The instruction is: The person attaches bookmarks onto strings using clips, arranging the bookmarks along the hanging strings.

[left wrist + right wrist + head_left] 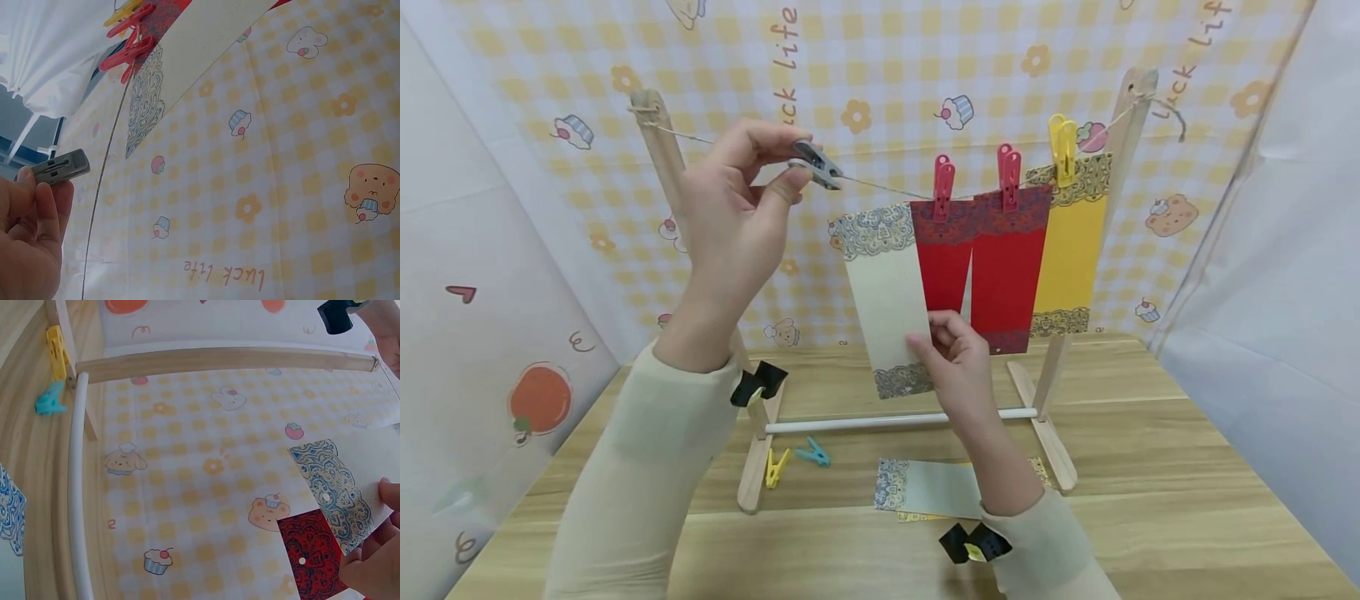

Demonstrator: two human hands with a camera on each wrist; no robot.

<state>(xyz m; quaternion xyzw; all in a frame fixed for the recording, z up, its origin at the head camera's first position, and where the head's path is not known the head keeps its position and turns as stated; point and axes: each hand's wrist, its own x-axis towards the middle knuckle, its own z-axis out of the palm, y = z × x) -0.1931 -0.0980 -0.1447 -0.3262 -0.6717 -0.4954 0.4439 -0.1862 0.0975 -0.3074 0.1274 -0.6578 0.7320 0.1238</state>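
Between thumb and fingers my left hand (737,208) pinches a grey clothespin (817,164) near the string (880,187), left of the cards. My right hand (958,367) holds a cream card (887,292) with patterned ends by its lower right edge. The card's top is close to the string and it overlaps a red card (940,267). That red card and a second red card (1009,275) hang from the string by pink clothespins (943,190). Farther right a yellow card (1067,258) hangs by yellow clothespins (1063,150).
The string runs between two wooden posts (1123,125) joined low down by a white rod (880,422). On the wooden table (820,550) lie a yellow clothespin (777,468), a blue clothespin (813,452) and a small stack of cards (932,487). A checked cloth (880,100) hangs behind.
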